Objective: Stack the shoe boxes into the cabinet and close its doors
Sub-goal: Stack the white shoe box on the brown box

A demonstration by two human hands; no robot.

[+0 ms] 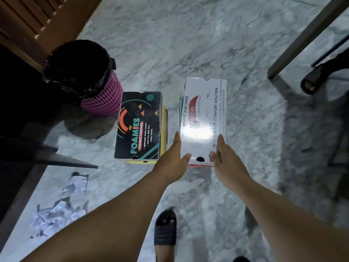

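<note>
White shoe box (204, 118) between left hand (172, 163) and right hand (225, 163), fingers straight against its near corners, beside black box (138, 125).

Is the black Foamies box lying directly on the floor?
No, the black Foamies box lies on top of a yellow box, whose edge shows beneath it.

- White shoe box (204, 120): cardboard lid, glossy, catching a bright glare.
- Black Foamies shoe box (139, 125): printed cardboard, slight sheen.
- Floor (188, 44): polished grey-white marble, reflective.
- Pink bin (102, 99): plastic mesh, lined with shiny black plastic bag (75, 65).
- Louvred door (28, 19): brown wood.
</note>
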